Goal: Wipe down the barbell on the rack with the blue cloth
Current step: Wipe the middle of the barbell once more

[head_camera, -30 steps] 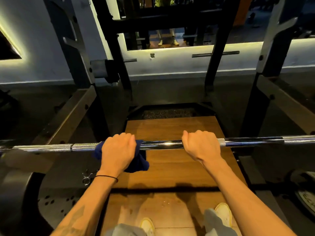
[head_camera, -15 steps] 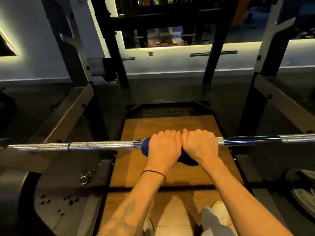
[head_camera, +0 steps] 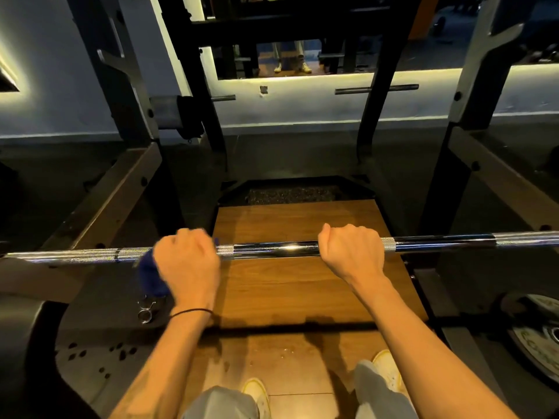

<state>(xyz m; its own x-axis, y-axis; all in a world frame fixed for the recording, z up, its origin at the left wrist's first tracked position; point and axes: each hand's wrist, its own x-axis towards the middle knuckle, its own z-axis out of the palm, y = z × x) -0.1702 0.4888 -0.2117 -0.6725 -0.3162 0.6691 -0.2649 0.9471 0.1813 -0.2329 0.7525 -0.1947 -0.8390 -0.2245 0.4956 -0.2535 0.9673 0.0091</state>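
A chrome barbell (head_camera: 272,250) runs left to right across the rack at hip height in front of me. My left hand (head_camera: 189,267) is wrapped around the bar left of centre, with the blue cloth (head_camera: 149,278) bunched under it and hanging down on its left side. My right hand (head_camera: 352,252) grips the bare bar right of centre, knuckles up. A shiny smooth stretch of bar lies between the two hands. Most of the cloth is hidden by my left hand.
Black rack uprights (head_camera: 472,122) and angled safety arms (head_camera: 106,207) flank the bar. A wooden platform (head_camera: 296,285) lies underneath, with my shoes (head_camera: 387,373) on it. A spring collar (head_camera: 146,311) lies on the floor at left; a weight plate (head_camera: 541,337) at right.
My left hand with the cloth slid right along the bar until it met the right hand, then slid back left. The right hand stayed in place.
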